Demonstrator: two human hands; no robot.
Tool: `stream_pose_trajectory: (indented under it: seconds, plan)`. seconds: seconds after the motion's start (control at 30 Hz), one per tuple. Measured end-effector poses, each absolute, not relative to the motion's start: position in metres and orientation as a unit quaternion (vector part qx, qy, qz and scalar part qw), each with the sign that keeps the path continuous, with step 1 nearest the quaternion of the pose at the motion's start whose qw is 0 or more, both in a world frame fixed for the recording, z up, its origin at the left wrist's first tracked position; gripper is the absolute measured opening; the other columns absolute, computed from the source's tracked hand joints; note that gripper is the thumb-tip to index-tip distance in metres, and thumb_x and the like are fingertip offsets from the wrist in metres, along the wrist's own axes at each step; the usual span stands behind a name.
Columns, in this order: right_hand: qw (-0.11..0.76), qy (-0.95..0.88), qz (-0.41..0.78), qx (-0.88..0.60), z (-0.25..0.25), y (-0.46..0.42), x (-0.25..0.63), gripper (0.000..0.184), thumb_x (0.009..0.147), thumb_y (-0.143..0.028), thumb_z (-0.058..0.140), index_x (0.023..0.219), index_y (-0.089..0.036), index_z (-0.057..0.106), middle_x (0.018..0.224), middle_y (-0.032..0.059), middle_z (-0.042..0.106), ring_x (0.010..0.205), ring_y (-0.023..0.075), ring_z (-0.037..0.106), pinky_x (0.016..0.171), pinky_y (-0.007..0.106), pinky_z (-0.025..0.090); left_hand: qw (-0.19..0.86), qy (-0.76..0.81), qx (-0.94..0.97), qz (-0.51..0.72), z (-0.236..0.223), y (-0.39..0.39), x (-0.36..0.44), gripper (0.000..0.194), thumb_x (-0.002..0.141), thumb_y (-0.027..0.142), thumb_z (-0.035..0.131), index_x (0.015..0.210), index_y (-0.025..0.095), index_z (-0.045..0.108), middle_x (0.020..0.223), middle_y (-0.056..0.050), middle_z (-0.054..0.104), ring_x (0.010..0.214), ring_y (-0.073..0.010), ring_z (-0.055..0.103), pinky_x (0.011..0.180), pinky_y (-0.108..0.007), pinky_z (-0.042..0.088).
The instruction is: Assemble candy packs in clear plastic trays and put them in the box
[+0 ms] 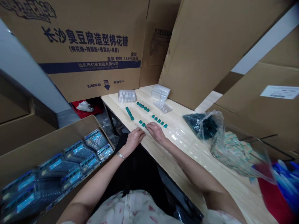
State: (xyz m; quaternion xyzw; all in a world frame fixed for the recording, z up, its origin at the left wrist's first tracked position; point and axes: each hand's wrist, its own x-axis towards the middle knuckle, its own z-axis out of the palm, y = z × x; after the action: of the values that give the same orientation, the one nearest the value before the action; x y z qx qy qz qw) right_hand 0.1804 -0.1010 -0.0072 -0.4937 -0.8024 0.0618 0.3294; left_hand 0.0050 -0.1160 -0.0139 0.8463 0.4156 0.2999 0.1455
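Observation:
Near the table's front edge, my right hand (156, 132) has its fingertips pinched at the end of a short row of small green keycap-like pieces (143, 124); a bit of green shows at the fingertips. Just left of it, my left hand (135, 139) has its fingers pressed together over the table edge, and what they hold, if anything, is hidden. More green pieces lie in a left row (129, 114), a back row (143, 107) and a right row (159, 121).
Behind the rows stand a stack of clear plastic trays (127, 96) and a clear tray (160, 92). To the right lie a bag of dark green pieces (201, 125) and a bag of pale pieces (235, 151). An open carton (79, 126) of blue packs is at left; large cartons (93, 46) rise behind.

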Motion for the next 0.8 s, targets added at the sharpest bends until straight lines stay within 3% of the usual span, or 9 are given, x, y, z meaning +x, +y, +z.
stream_pose_trajectory:
  seconds: [0.27, 0.37, 0.47, 0.57, 0.67, 0.73, 0.8]
  plan:
    - [0.270, -0.803, 0.065, -0.528, -0.005, -0.092, 0.181, 0.015, 0.084, -0.015, 0.054, 0.083, -0.015, 0.069, 0.084, 0.0073, 0.067, 0.082, 0.0168, 0.060, 0.076, 0.027, 0.045, 0.206, 0.421, 0.823, 0.320, -0.014, -0.116, 0.006, 0.020, 0.085, 0.031, 0.052, 0.088, 0.021, 0.068, 0.096, -0.005, 0.063, 0.085, -0.0168, 0.059, 0.072, -0.026, 0.045]
    - [0.206, -0.812, 0.058, -0.543, 0.000, -0.090, 0.179, 0.020, 0.085, -0.016, 0.051, 0.075, -0.015, 0.069, 0.080, 0.0089, 0.067, 0.082, 0.0181, 0.059, 0.076, 0.028, 0.044, 0.349, 0.425, 0.739, 0.389, -0.012, -0.113, 0.008, 0.016, 0.076, 0.035, 0.063, 0.079, 0.020, 0.069, 0.088, -0.004, 0.063, 0.081, -0.0162, 0.056, 0.071, -0.025, 0.044]
    - [0.180, -0.818, 0.059, -0.543, 0.006, -0.092, 0.179, 0.018, 0.084, -0.015, 0.052, 0.076, -0.015, 0.068, 0.080, 0.0090, 0.066, 0.084, 0.0185, 0.059, 0.078, 0.029, 0.044, 0.488, 0.443, 0.598, 0.456, -0.010, -0.106, 0.008, 0.030, 0.073, 0.046, 0.063, 0.074, 0.016, 0.068, 0.077, -0.004, 0.061, 0.067, -0.0128, 0.053, 0.055, -0.021, 0.041]
    - [0.244, -0.811, 0.061, -0.528, 0.015, -0.098, 0.179, 0.013, 0.082, -0.017, 0.056, 0.088, -0.015, 0.067, 0.087, 0.0092, 0.066, 0.087, 0.0187, 0.058, 0.081, 0.030, 0.044, 0.631, 0.418, 0.447, 0.477, -0.006, -0.097, 0.004, 0.047, 0.081, 0.055, 0.048, 0.084, 0.013, 0.066, 0.079, -0.007, 0.062, 0.052, -0.0079, 0.046, 0.040, -0.018, 0.029]
    - [0.341, -0.785, 0.100, -0.507, 0.026, -0.108, 0.169, 0.015, 0.081, -0.025, 0.058, 0.090, -0.017, 0.067, 0.085, 0.0068, 0.064, 0.077, 0.0158, 0.058, 0.074, 0.028, 0.046, 0.766, 0.348, 0.272, 0.467, 0.001, -0.092, 0.001, 0.045, 0.079, 0.052, 0.053, 0.085, 0.010, 0.066, 0.079, -0.008, 0.062, 0.049, -0.0052, 0.045, 0.036, -0.015, 0.023]
    - [0.368, -0.778, 0.151, -0.487, 0.031, -0.115, 0.159, 0.016, 0.079, -0.028, 0.060, 0.090, -0.018, 0.068, 0.082, 0.0045, 0.064, 0.070, 0.0135, 0.056, 0.067, 0.027, 0.047, 0.783, 0.334, 0.248, 0.464, 0.006, -0.092, 0.004, 0.046, 0.079, 0.053, 0.053, 0.085, 0.009, 0.066, 0.076, -0.008, 0.063, 0.049, -0.0059, 0.047, 0.035, -0.016, 0.024]
    - [0.369, -0.783, 0.191, -0.463, 0.032, -0.119, 0.148, 0.017, 0.074, -0.025, 0.064, 0.090, -0.019, 0.069, 0.089, 0.0046, 0.064, 0.074, 0.0137, 0.057, 0.068, 0.027, 0.047, 0.775, 0.337, 0.263, 0.466, 0.011, -0.095, 0.010, 0.050, 0.078, 0.057, 0.051, 0.086, 0.010, 0.066, 0.073, -0.007, 0.063, 0.052, -0.0081, 0.051, 0.038, -0.017, 0.030]
